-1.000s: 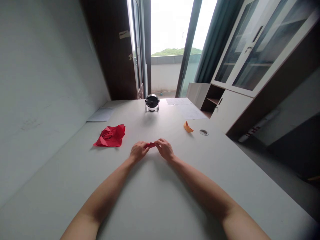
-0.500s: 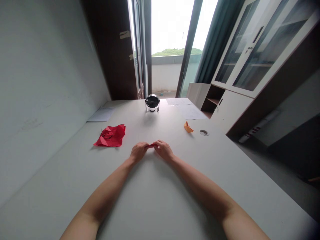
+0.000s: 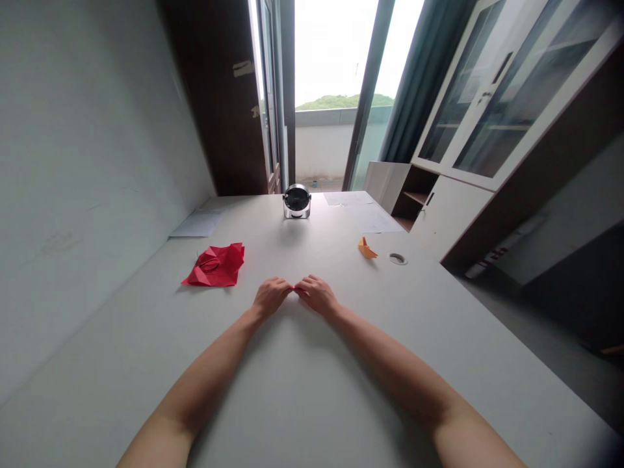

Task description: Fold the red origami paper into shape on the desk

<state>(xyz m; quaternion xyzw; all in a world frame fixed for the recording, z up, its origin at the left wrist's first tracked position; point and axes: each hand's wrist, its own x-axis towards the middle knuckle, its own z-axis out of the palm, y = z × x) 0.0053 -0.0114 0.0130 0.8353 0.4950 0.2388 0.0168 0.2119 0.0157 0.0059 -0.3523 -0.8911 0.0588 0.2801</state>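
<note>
Now, the two hands have come closer together: half a second ago a short red strip was visible between them, and at this moment only a small red spot shows where the fingertips almost meet. The left hand [image 3: 273, 296] and the right hand [image 3: 316, 294] are both closed in a narrow pinch, and between them they hold the small red paper piece [image 3: 293, 289]; its shape is hidden by the fingers, so I cannot tell it. It is near the middle of the white table [image 3: 302, 396], well apart from the left and right edges. In my judgement, this closer grip means fine pressing or folding of the paper. Meanwhile, the larger red sheet [image 3: 228, 265] lies unmoved toward the left edge, and the orange folded paper [image 3: 366, 249] toward the right edge.
</note>
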